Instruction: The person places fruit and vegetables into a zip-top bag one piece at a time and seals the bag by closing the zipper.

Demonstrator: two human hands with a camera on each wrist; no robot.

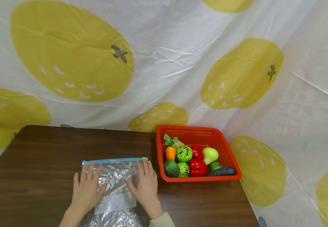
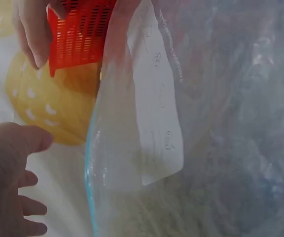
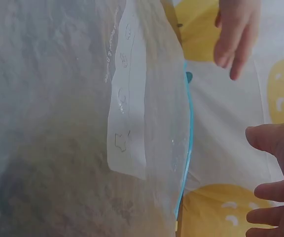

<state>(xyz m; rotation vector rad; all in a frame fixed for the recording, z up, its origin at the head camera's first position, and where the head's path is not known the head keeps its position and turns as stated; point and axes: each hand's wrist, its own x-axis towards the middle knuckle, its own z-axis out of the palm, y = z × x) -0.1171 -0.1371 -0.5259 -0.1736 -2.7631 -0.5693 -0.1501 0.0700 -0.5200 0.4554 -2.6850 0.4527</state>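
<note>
A clear plastic zip bag with a blue zipper edge and a yellow slider lies on the brown table. A pale label panel crosses it; faint drawings show on the panel in both wrist views. My left hand is spread over the bag's left side, fingertips near the zipper. Over the right side, my right hand is spread too, its fingertips by the slider end. Both hands have extended fingers and hold nothing. Whether the palms touch the plastic I cannot tell.
Right of the bag stands a red plastic basket holding several pieces of toy-like produce, among them a red bell pepper, a green pear and an orange carrot. Behind the table hangs a white curtain printed with yellow fruit.
</note>
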